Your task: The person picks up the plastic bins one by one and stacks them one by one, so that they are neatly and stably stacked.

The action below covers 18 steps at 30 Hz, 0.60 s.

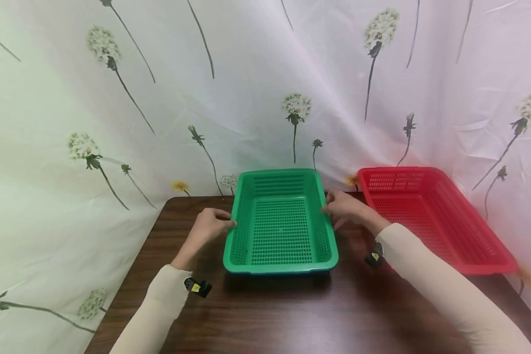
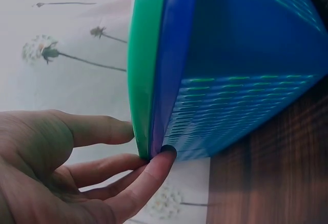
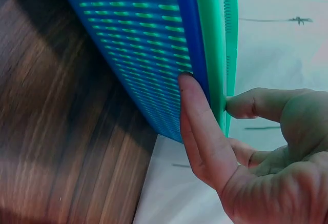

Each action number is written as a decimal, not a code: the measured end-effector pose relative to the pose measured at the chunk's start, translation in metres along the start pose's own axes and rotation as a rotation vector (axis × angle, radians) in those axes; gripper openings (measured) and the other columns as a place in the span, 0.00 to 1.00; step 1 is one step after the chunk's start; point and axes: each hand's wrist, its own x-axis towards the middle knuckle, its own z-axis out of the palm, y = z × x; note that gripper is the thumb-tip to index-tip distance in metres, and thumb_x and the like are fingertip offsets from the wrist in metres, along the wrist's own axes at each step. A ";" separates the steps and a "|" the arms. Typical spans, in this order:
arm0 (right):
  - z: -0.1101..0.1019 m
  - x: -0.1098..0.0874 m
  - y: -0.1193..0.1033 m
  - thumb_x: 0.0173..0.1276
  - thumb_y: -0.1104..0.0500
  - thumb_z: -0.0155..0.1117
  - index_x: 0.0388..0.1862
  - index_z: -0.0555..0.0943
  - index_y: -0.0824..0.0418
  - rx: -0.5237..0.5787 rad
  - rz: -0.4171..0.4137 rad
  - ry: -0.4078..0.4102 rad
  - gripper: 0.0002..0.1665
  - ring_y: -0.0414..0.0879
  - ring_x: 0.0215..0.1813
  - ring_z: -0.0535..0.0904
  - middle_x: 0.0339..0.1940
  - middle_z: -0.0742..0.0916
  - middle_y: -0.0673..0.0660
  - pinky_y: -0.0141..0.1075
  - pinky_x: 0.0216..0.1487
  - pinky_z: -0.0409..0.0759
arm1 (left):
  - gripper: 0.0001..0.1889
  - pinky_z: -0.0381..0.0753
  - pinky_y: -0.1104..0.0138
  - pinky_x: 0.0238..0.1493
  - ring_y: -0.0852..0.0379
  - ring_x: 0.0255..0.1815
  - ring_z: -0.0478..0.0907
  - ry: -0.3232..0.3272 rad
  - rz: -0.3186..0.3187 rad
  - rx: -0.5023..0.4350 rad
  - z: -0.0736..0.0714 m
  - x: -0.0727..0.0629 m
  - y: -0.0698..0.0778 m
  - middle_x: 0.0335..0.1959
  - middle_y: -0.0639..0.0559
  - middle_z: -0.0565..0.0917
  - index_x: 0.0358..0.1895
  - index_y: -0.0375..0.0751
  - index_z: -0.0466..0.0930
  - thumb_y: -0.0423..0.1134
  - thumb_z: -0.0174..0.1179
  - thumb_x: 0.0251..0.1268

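Head view: desk (image 1: 265, 319) nearest; left hand (image 1: 207, 228) and right hand (image 1: 344, 206) pinch opposite side rims, thumbs at green basket (image 1: 280, 268), fingers against the blue basket (image 2: 246, 39) nested beneath it. Stack is mid-desk, can't tell if lifted. Red basket (image 1: 482, 269) to its right, flower-print cloth (image 1: 252, 98) behind. Reads as two-handed handling of the stack; next move likely calls for even grip, rims together, stack level.

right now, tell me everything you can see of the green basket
The green basket is rectangular and open-topped, apparently plastic, with slotted walls and floor and a smooth rim. It is empty and upright, nested inside a blue basket above the brown table. The left grip and right grip hold opposite sides by the rim.
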 end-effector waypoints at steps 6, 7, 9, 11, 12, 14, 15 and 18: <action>-0.013 -0.010 0.005 0.80 0.60 0.60 0.61 0.69 0.69 -0.044 0.020 0.008 0.19 0.58 0.46 0.90 0.54 0.81 0.70 0.54 0.49 0.92 | 0.20 0.90 0.49 0.54 0.39 0.51 0.91 -0.003 0.008 -0.027 0.011 0.004 0.012 0.56 0.33 0.89 0.60 0.29 0.86 0.40 0.67 0.74; -0.015 -0.012 0.006 0.79 0.60 0.62 0.61 0.69 0.68 -0.049 0.025 0.013 0.19 0.58 0.46 0.90 0.55 0.81 0.70 0.54 0.50 0.92 | 0.20 0.90 0.50 0.53 0.39 0.50 0.91 -0.004 0.013 -0.032 0.013 0.004 0.013 0.55 0.34 0.89 0.60 0.29 0.86 0.40 0.67 0.74; -0.018 -0.014 0.008 0.78 0.60 0.64 0.61 0.70 0.67 -0.057 0.029 0.025 0.21 0.58 0.46 0.90 0.55 0.81 0.70 0.52 0.49 0.93 | 0.19 0.91 0.50 0.52 0.39 0.50 0.91 -0.004 0.023 -0.038 0.016 0.005 0.015 0.55 0.34 0.89 0.59 0.29 0.87 0.40 0.68 0.74; -0.020 -0.017 0.009 0.77 0.59 0.67 0.61 0.70 0.67 -0.059 0.033 0.029 0.22 0.58 0.47 0.91 0.56 0.81 0.69 0.52 0.49 0.92 | 0.19 0.91 0.51 0.51 0.39 0.49 0.91 0.001 0.023 -0.042 0.018 0.006 0.017 0.55 0.34 0.89 0.58 0.29 0.87 0.40 0.68 0.73; -0.021 -0.017 0.010 0.76 0.59 0.67 0.61 0.70 0.67 -0.058 0.031 0.028 0.23 0.58 0.47 0.91 0.56 0.81 0.70 0.53 0.50 0.92 | 0.19 0.91 0.51 0.51 0.39 0.49 0.91 0.003 0.020 -0.044 0.018 0.006 0.018 0.55 0.34 0.89 0.59 0.29 0.87 0.40 0.68 0.73; -0.022 -0.018 0.011 0.76 0.58 0.68 0.61 0.70 0.67 -0.051 0.030 0.027 0.23 0.57 0.47 0.91 0.56 0.81 0.70 0.53 0.50 0.92 | 0.19 0.91 0.51 0.51 0.38 0.50 0.91 0.004 0.017 -0.043 0.019 0.005 0.020 0.55 0.34 0.89 0.59 0.29 0.87 0.40 0.68 0.73; -0.022 -0.018 0.012 0.76 0.58 0.67 0.61 0.70 0.67 -0.044 0.029 0.024 0.23 0.58 0.47 0.91 0.56 0.81 0.70 0.54 0.51 0.92 | 0.19 0.91 0.51 0.51 0.38 0.50 0.91 0.004 0.015 -0.041 0.019 0.004 0.021 0.55 0.34 0.89 0.59 0.29 0.87 0.40 0.68 0.73; -0.023 -0.018 0.013 0.77 0.58 0.66 0.61 0.69 0.69 -0.031 0.022 0.016 0.23 0.57 0.46 0.92 0.57 0.82 0.71 0.54 0.51 0.92 | 0.19 0.91 0.50 0.52 0.39 0.50 0.90 -0.002 0.009 -0.037 0.019 0.002 0.022 0.55 0.34 0.89 0.60 0.30 0.86 0.40 0.68 0.74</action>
